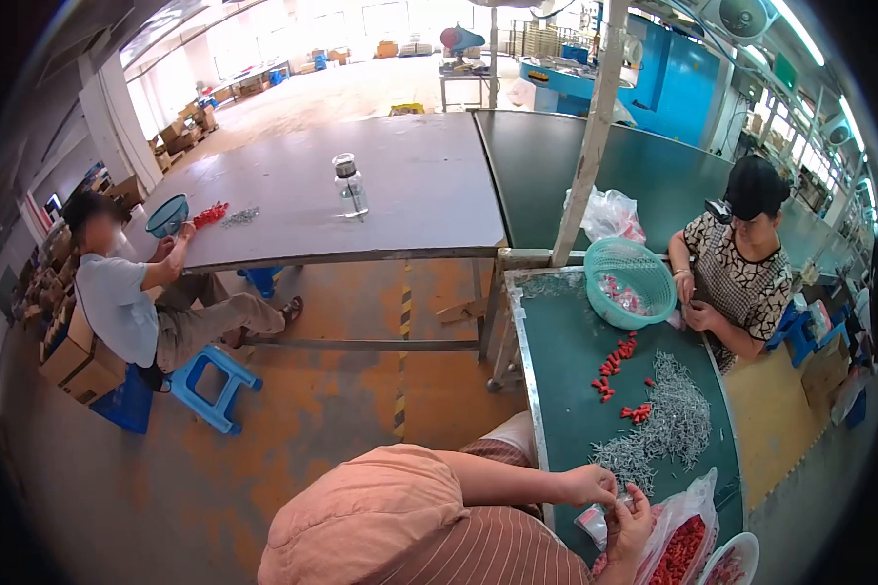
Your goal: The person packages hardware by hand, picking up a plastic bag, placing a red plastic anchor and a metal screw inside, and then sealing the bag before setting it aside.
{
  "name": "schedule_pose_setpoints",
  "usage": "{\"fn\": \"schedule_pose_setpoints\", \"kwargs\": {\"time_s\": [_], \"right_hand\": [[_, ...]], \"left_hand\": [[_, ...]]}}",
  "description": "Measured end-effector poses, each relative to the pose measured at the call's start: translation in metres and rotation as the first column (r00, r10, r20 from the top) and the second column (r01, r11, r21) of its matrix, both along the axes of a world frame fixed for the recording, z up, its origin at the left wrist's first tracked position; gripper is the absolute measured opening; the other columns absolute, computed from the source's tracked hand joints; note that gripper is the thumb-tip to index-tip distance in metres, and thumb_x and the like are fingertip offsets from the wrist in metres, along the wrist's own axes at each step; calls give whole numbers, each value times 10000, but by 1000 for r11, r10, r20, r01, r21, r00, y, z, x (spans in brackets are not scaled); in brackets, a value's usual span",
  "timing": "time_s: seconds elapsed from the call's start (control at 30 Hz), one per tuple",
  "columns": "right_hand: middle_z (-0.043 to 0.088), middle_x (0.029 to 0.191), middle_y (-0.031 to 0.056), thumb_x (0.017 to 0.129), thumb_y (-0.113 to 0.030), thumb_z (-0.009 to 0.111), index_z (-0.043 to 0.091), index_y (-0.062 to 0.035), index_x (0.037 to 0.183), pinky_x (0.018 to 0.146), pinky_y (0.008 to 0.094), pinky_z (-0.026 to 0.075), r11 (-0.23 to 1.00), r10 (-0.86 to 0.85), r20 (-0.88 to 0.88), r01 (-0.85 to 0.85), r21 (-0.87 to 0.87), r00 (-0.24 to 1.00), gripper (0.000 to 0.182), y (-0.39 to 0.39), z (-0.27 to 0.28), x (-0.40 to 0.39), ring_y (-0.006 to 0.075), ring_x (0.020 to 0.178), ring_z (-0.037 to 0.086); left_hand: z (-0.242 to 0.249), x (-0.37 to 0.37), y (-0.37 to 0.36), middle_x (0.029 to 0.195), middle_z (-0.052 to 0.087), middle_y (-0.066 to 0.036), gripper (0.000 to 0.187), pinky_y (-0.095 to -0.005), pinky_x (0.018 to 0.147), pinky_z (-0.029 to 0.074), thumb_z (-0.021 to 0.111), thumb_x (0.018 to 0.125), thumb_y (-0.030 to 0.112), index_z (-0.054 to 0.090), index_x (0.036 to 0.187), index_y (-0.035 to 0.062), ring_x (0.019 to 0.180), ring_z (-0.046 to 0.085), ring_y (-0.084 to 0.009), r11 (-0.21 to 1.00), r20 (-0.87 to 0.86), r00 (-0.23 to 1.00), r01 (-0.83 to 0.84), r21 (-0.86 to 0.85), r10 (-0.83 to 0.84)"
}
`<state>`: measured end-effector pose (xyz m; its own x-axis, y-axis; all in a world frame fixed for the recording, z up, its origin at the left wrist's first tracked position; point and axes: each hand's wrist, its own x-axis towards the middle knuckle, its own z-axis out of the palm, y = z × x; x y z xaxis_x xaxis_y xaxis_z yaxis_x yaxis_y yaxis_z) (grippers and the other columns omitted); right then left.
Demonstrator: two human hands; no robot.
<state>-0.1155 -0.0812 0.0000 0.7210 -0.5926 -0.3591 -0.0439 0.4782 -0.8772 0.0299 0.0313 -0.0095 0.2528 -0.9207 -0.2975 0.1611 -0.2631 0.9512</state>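
My left hand [589,485] and my right hand [631,526] meet at the near part of the green table [566,341], fingertips pinched together. Whatever they hold between them is too small to make out. Just beyond them lies a pile of grey metal screws [675,409], with small red plastic pieces [610,369] scattered to its left. Below my hands is a small clear packet [592,525]. A clear plastic bag [681,546] full of red pieces lies beside my right hand, next to a white basket [732,561].
Across the green table a co-worker [741,258] handles small items beside a green basket [629,283]. Another person [122,283] sits at the grey table [293,195], which bears a glass bottle [351,187]. A metal post [592,136] rises at the table corner. A blue stool [215,387] stands left.
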Motion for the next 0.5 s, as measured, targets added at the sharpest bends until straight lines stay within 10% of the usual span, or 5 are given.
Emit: {"fn": "schedule_pose_setpoints", "kwargs": {"time_s": [0.13, 0.5], "right_hand": [[587, 893, 47, 841, 33, 637, 424, 10, 1341, 590, 225, 523, 978, -154, 10, 151, 147, 988, 544, 16, 31, 1, 121, 683, 600], [616, 907, 73, 862, -54, 643, 567, 18, 1164, 685, 301, 523, 960, 69, -13, -63, 272, 998, 319, -1, 11, -4, 186, 795, 631]], "left_hand": [[0, -6, -3, 706, 600, 19, 205, -261, 451, 403, 703, 814, 258, 623, 857, 74, 529, 500, -98, 1000, -55, 998, 3, 9, -2], [10, -9, 3, 769, 615, 12, 208, -217, 532, 405, 619, 929, 284, 615, 936, 76, 616, 506, -74, 998, -177, 982, 65, -20, -67]]}}
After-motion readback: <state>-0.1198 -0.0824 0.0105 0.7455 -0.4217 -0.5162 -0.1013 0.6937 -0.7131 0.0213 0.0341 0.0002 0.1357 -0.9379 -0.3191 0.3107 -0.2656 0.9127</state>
